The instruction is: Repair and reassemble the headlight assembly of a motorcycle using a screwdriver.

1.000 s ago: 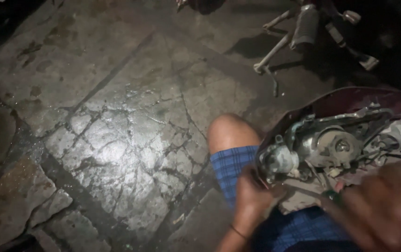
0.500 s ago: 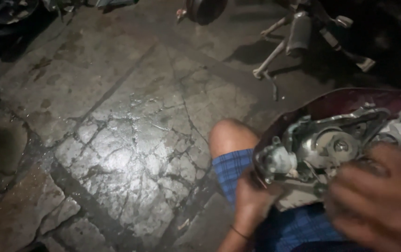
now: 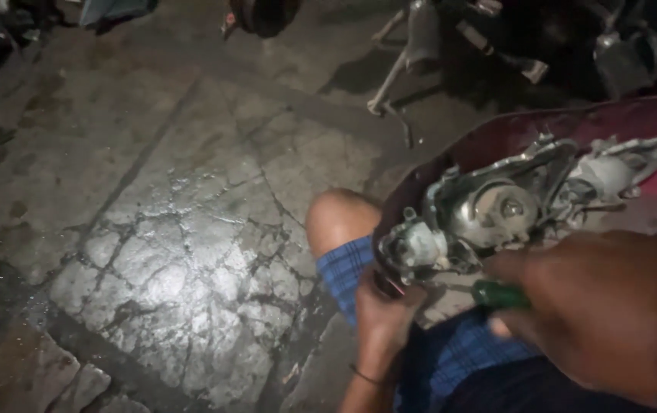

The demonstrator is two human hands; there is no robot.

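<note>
While the left hand [image 3: 382, 310] is gripping its lower edge, fingers clamped, the grimy silver headlight unit [image 3: 489, 214] in its maroon cowl [image 3: 542, 130] is resting over the knee, the right hand [image 3: 596, 306] closing fingers round a green-handled screwdriver [image 3: 500, 294].

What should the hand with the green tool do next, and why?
Probably steer the green-handled tool tip toward the headlight unit. The right hand grips the tool just below the unit, while the left hand steadies the dark red cover from underneath. The tip itself is hidden.
</note>
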